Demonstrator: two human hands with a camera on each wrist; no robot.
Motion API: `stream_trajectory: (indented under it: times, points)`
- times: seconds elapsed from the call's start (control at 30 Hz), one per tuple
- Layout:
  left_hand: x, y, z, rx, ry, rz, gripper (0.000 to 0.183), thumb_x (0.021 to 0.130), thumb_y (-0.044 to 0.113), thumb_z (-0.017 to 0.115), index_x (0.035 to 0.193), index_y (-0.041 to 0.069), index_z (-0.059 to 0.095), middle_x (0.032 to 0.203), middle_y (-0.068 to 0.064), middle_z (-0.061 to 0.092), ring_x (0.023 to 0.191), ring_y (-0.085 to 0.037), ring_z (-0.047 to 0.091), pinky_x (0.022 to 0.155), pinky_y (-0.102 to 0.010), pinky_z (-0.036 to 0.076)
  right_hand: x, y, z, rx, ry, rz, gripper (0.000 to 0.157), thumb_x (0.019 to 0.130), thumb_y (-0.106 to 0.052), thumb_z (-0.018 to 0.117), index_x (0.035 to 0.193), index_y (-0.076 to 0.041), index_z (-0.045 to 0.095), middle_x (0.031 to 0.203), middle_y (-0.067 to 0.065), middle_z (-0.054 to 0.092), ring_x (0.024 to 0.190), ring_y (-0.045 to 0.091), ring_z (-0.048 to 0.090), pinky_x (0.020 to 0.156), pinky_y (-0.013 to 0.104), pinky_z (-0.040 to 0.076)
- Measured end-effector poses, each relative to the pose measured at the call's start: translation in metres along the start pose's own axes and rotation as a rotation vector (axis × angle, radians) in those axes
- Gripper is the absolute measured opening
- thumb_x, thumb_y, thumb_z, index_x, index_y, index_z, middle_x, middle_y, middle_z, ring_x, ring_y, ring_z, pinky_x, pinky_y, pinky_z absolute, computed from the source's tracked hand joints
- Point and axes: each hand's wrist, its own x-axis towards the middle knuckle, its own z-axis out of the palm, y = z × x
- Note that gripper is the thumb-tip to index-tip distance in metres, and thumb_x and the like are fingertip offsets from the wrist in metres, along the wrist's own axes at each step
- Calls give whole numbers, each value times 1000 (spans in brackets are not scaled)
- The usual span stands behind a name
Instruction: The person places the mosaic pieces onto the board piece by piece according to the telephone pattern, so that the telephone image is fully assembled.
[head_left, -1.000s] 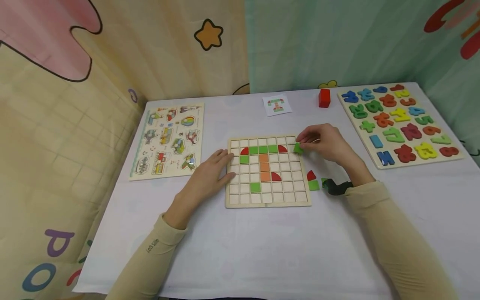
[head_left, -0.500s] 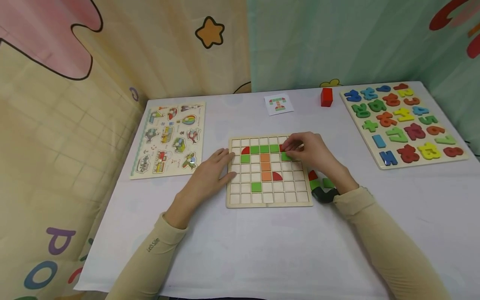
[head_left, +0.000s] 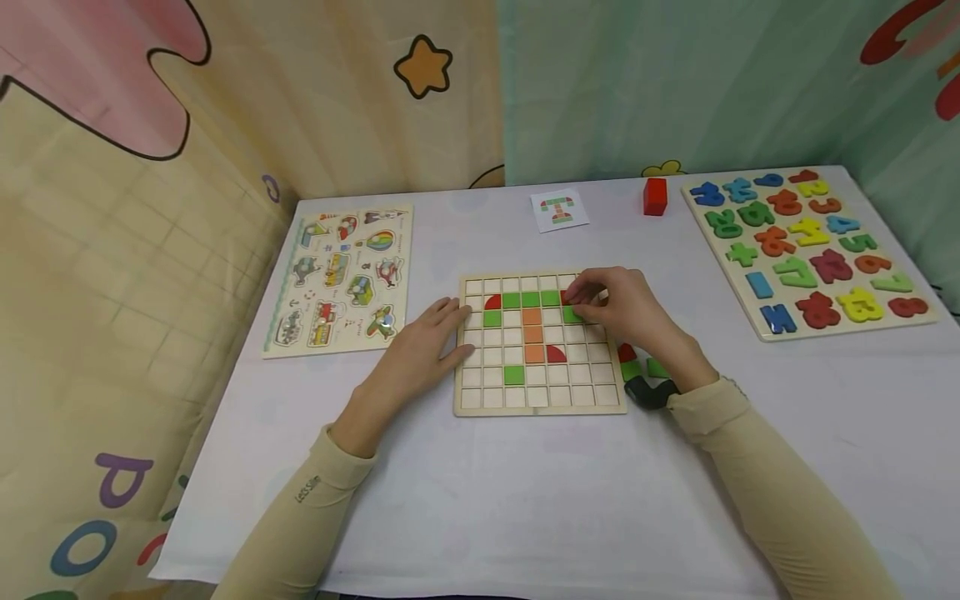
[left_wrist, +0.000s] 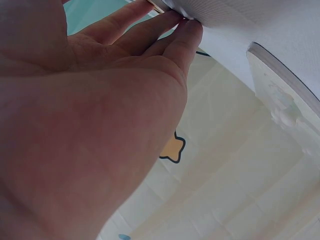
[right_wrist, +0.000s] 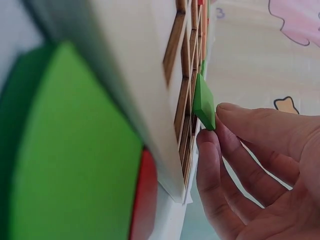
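The wooden grid board point(head_left: 540, 411) lies at the middle of the table. Its cells hold green squares point(head_left: 513, 375), orange squares point(head_left: 533, 334) and red quarter-round tiles point(head_left: 556, 354). My right hand point(head_left: 626, 308) pinches a green square tile point(right_wrist: 204, 102) between thumb and fingers over a cell at the board's upper right; in the right wrist view the tile stands tilted at the grid. A red tile beside it is partly hidden by the fingertips. On the board's left edge my left hand point(head_left: 420, 346) rests, fingers extended, its fingertips touching the frame.
Loose red and green tiles point(head_left: 657, 368) lie right of the board, partly behind a black wrist strap. A pattern card point(head_left: 559, 210) and a red block point(head_left: 655, 197) stand at the back. Picture puzzle point(head_left: 341, 283) sits left, letter-and-number puzzle point(head_left: 810, 250) right.
My right hand has moved left and slightly down, bringing the green tile from the board's right edge to a cell under the red tile. The left hand stays put.
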Motion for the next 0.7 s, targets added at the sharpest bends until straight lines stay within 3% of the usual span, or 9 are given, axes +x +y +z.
stream_trajectory:
  times: [0.4, 0.7]
  points:
    - [0, 1, 0, -5, 1, 2, 61, 104, 34, 69, 156, 8, 50, 166, -17, 43, 157, -34, 35, 124, -54, 37, -7, -2, -6, -5, -25, 43, 16, 98, -5, 73, 114, -7, 77, 115, 14, 75, 109, 30, 65, 101, 52, 59]
    - [0, 1, -1, 0, 1, 7, 62, 104, 34, 68, 156, 7, 50, 165, -17, 43, 157, -34, 35, 125, -53, 37, -13, 0, -11, -19, -52, 19, 17, 98, -6, 74, 114, -8, 78, 116, 12, 75, 111, 29, 66, 100, 53, 59]
